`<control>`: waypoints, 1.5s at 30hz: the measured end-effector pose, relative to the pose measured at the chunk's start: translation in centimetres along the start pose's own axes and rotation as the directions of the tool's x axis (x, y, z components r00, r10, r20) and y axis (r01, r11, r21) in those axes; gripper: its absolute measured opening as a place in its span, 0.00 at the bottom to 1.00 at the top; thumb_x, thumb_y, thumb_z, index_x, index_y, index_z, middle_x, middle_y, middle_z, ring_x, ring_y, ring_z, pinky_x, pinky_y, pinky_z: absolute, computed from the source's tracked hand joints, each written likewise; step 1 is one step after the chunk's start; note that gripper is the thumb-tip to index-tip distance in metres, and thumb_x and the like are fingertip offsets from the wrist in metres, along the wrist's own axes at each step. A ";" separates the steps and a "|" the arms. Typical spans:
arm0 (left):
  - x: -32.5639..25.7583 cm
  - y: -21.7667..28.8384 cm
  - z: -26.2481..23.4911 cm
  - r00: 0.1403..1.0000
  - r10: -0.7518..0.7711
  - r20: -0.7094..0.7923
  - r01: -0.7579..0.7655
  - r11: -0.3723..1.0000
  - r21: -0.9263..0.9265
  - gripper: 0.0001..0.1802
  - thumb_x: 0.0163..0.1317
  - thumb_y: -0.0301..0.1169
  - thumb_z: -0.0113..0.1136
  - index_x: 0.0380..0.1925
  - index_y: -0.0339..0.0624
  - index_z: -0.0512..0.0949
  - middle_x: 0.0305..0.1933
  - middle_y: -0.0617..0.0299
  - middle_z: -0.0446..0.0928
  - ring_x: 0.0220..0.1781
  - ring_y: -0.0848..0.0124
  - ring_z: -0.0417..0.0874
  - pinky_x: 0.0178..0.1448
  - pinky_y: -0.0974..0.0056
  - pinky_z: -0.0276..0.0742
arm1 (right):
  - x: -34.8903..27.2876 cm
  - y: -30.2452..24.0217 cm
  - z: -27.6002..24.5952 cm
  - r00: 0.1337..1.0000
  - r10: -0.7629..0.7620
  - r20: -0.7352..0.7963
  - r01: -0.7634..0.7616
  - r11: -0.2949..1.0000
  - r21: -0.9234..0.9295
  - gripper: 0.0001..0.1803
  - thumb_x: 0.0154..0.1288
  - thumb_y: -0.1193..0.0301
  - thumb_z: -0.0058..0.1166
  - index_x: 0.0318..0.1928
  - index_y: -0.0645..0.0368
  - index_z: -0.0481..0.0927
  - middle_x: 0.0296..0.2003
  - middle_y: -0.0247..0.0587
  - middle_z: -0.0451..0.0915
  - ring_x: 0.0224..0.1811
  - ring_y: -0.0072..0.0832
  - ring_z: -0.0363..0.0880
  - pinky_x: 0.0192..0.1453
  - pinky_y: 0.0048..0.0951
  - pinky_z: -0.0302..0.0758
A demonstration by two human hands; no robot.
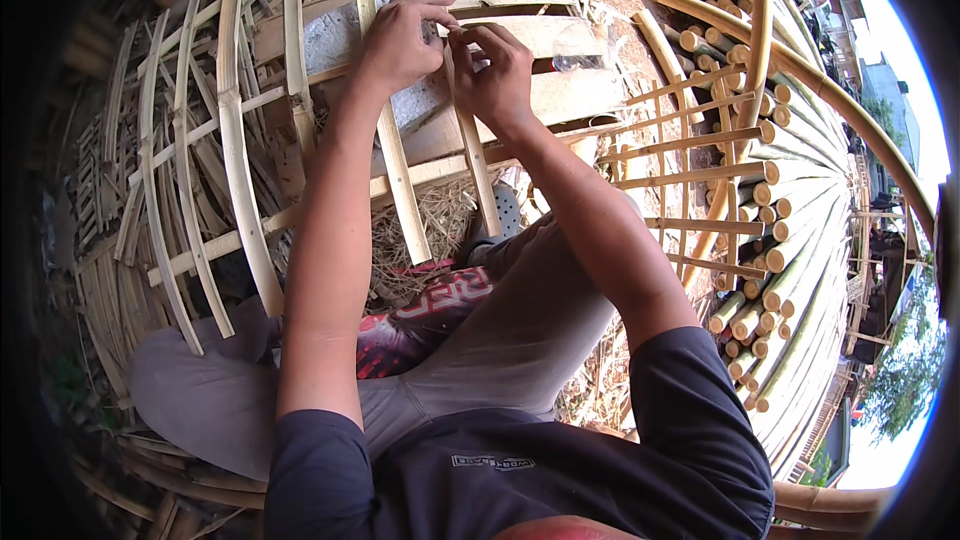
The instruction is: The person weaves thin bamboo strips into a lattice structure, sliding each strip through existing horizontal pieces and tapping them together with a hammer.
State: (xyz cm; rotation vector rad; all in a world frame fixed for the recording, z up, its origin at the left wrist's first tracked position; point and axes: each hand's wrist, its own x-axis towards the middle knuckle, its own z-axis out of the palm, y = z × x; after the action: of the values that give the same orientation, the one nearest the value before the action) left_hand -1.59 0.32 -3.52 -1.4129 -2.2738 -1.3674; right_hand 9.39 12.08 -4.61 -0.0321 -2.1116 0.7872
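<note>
A lattice of split bamboo lies in front of me, with long slats (236, 140) crossing thinner cross strips (330, 205). My left hand (400, 40) is over one long slat (405, 202), its fingers curled toward the right. Close beside it, my right hand (494, 78) pinches at the top of a neighbouring slat (474, 155). The fingertips of both hands nearly meet there; whatever is between them is too small to make out. Under the lattice are pale wooden boards (575, 98) and a rough grey-white block (332, 40).
To the right, a large stack of cut bamboo poles (780, 258) stands behind a ladder-like bamboo frame (690, 145). A curved bamboo pole (835, 98) arches across. Bamboo shavings (435, 220) and a dark clog (508, 208) lie below the lattice. More split strips (105, 175) pile up at left.
</note>
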 end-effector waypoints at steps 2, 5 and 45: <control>0.0 -0.3 0.1 0.998 0.058 -0.012 -0.058 0.998 0.029 0.13 0.50 0.20 0.62 0.37 0.41 0.87 0.57 0.56 0.82 0.63 0.56 0.79 0.69 0.58 0.72 | 0.1 -0.1 -0.1 1.000 0.013 0.015 -0.013 1.000 0.026 0.04 0.57 0.80 0.59 0.34 0.64 0.83 0.34 0.48 0.83 0.30 0.40 0.85 0.34 0.33 0.83; 0.0 -0.1 0.2 0.998 0.047 -0.028 -0.047 0.999 0.018 0.12 0.50 0.22 0.65 0.36 0.41 0.87 0.56 0.55 0.82 0.62 0.57 0.80 0.68 0.59 0.73 | 0.2 0.0 -0.6 0.999 0.036 0.029 -0.037 0.999 0.034 0.06 0.55 0.83 0.56 0.34 0.66 0.84 0.37 0.50 0.83 0.33 0.40 0.86 0.36 0.31 0.85; 0.1 -0.8 0.2 0.996 0.038 -0.086 -0.040 0.999 -0.015 0.10 0.51 0.33 0.75 0.28 0.38 0.85 0.40 0.59 0.84 0.45 0.59 0.85 0.53 0.59 0.79 | 0.0 0.9 -1.6 0.977 -0.192 0.093 0.199 0.977 -0.070 0.20 0.49 0.75 0.64 0.47 0.54 0.83 0.45 0.46 0.79 0.48 0.44 0.80 0.52 0.41 0.79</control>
State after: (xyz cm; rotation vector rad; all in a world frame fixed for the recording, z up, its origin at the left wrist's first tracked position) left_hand -2.18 0.43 -4.14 -1.3682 -2.1751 -1.4103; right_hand 10.33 13.63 -4.40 0.1681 -2.1866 0.5968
